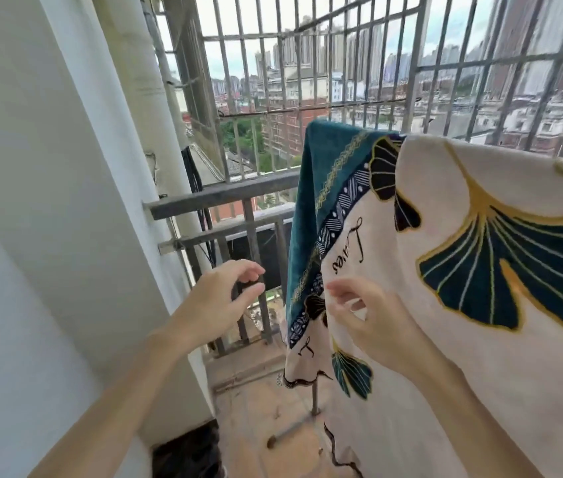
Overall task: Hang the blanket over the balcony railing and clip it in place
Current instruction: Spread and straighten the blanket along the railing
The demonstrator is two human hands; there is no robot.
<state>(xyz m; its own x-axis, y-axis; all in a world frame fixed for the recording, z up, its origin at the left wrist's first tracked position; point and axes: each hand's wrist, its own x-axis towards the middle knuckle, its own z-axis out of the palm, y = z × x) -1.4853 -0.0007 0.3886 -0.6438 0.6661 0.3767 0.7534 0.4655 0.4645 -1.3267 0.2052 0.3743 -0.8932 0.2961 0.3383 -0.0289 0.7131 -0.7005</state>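
A cream blanket (473, 357) with teal and gold ginkgo leaves and a teal border hangs draped over a bar on the right, its folds falling toward the floor. The grey metal balcony railing (225, 194) runs behind it to the left. My left hand (218, 298) hovers in front of the railing, left of the blanket's edge, fingers curled and apart, holding nothing. My right hand (373, 322) is right in front of the cream face near the border, fingers spread and bent. No clip is visible.
A white wall and pillar (49, 201) close off the left side. Metal security bars (307, 63) enclose the balcony above the railing. A drying rack leg (314, 398) stands on the tiled floor below the blanket. A dark object (187, 453) lies near the wall's base.
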